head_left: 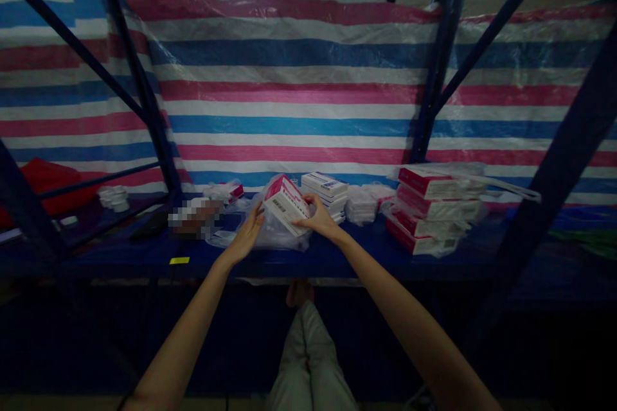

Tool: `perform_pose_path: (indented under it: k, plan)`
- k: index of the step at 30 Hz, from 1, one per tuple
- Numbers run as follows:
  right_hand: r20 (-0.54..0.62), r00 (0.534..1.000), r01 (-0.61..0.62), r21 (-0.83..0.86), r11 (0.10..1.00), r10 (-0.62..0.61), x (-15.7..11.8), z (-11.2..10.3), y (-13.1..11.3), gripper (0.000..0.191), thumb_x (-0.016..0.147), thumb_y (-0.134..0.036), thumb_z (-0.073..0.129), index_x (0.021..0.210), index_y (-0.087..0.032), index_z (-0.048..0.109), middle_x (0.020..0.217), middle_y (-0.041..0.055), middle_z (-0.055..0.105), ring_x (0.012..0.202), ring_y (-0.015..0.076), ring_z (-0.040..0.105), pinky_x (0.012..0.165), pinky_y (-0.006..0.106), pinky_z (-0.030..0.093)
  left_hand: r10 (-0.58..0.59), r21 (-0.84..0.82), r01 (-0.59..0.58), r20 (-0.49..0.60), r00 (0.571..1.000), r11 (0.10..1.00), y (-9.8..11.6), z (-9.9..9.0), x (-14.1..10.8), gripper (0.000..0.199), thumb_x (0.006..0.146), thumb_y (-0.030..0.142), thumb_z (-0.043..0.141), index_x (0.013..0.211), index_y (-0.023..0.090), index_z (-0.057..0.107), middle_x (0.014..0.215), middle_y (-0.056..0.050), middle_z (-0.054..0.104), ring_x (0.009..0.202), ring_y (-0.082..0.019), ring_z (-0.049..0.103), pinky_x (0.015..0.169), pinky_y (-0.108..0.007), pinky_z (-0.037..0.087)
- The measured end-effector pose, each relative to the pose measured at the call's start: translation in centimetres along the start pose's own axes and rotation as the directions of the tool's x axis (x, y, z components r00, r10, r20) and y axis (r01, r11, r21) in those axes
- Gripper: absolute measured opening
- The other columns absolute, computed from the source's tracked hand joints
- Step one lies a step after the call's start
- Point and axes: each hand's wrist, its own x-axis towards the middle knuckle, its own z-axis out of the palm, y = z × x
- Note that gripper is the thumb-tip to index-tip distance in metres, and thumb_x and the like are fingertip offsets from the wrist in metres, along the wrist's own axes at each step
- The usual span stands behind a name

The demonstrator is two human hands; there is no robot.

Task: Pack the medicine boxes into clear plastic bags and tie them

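"Where's the box (285, 205)?"
"Tilted, by the bag (284, 243) — my right hand (321, 218) grips its right side; whether my left hand (248, 236), opposite, grips too, I can't tell."
"What could go wrong?"
"A slip — if the right alone bears it."

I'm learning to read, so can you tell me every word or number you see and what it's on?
No word or number is clear enough to quote.
Red-and-white box at the right hand: printing and a barcode, too blurred to read.
White-and-blue stacked boxes: marks too small to read.
Red-and-white boxes in clear plastic: printing too small and blurred to read.
Yellow strip: no writing I can make out.
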Motion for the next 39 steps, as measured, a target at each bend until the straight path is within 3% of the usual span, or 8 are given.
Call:
perform_pose_path:
  k: [4,9,15,20,27,32,36,39]
  plan:
    - [0.193,0.973,-0.188,0.359,0.914,0.124,-0.1,-0.8,-1.4,0.062,0.052,-0.038,0.071,0.104,-0.022,0.041,0.102,0.0030,0.058,0.095,0.0196,0.056,0.080,0.033,0.045,-0.057,0.261,0.070,-0.056,0.997,0.963,0.4,-0.1,0.3,0.067,0.086,0.056,0.028,0.138,0.015,0.017,0.138,-0.015,0.035,0.124,-0.024,0.038,0.102,-0.041,0.029]
    - [0.309,0.929,-0.323,0.406,0.855,0.204,-0.9,-3.6,-3.3,0.059,0.054,-0.035,0.067,0.105,-0.023,0.041,0.095,0.0010,0.062,0.079,0.0180,0.061,0.068,0.032,0.048,-0.075,0.432,0.102,-0.080,0.994,0.896,2.3,-0.7,1.2,0.052,0.087,0.050,0.032,0.128,0.018,0.038,0.115,-0.010,0.058,0.103,-0.024,0.057,0.088,-0.037,0.042]
    - [0.183,0.975,-0.138,0.034,0.990,0.129,-4.1,-10.7,-3.3,0.064,0.051,-0.036,0.070,0.108,-0.022,0.044,0.113,0.0064,0.054,0.102,0.0225,0.053,0.081,0.035,0.045,0.017,0.519,-0.082,0.129,0.992,0.851,4.8,2.0,0.6,0.054,0.082,0.059,0.036,0.108,0.017,0.059,0.109,-0.010,0.062,0.102,-0.025,0.055,0.087,-0.034,0.041]
    - [0.126,0.978,-0.099,-0.425,0.900,0.166,-6.9,-14.9,-0.8,0.070,0.047,-0.038,0.074,0.110,-0.018,0.049,0.109,0.0097,0.054,0.094,0.0244,0.055,0.080,0.036,0.045,-0.009,0.612,-0.124,0.209,0.978,0.781,5.4,4.3,1.9,0.038,0.078,0.041,0.054,0.107,0.016,0.060,0.109,-0.013,0.061,0.105,-0.029,0.053,0.089,-0.037,0.038]
    - [0.200,0.939,-0.084,-0.657,0.750,0.280,-7.4,-15.7,3.4,0.072,0.053,-0.044,0.070,0.117,-0.018,0.052,0.115,0.0098,0.055,0.101,0.0276,0.053,0.085,0.036,0.043,0.047,0.052,-0.052,0.101,0.994,0.997,4.6,1.3,6.0,0.025,0.079,0.032,0.049,0.088,0.012,0.061,0.078,-0.008,0.067,0.070,-0.018,0.062,0.068,-0.030,0.046]
    - [0.215,0.945,-0.026,-0.702,0.711,0.247,-7.5,-16.3,5.0,0.070,0.064,-0.044,0.063,0.126,-0.019,0.047,0.128,0.0116,0.047,0.117,0.0309,0.043,0.095,0.042,0.036,0.062,-0.446,-0.021,0.078,0.995,0.895,6.2,-2.3,5.8,0.035,0.070,0.033,0.059,0.097,0.011,0.053,0.078,-0.008,0.067,0.069,-0.018,0.063,0.069,-0.031,0.047]
    - [0.152,0.988,0.085,-0.675,0.733,0.025,-8.2,-14.2,2.6,0.053,0.071,-0.043,0.060,0.119,-0.021,0.054,0.133,0.0099,0.042,0.126,0.0318,0.031,0.103,0.047,0.025,0.055,-0.540,0.017,0.117,0.992,0.842,9.1,-3.9,4.0,0.048,0.071,0.028,0.061,0.114,0.015,0.044,0.088,-0.009,0.068,0.072,-0.017,0.065,0.079,-0.034,0.045]
    - [0.091,0.992,0.114,-0.443,0.889,-0.082,-7.3,-10.2,-1.1,0.051,0.077,-0.046,0.055,0.124,-0.027,0.048,0.129,0.0063,0.046,0.118,0.0265,0.042,0.098,0.045,0.033,0.099,-0.585,0.036,0.197,0.975,0.810,11.1,-4.3,2.7,0.059,0.071,0.023,0.062,0.124,0.016,0.037,0.097,-0.011,0.067,0.078,-0.019,0.065,0.084,-0.036,0.043]
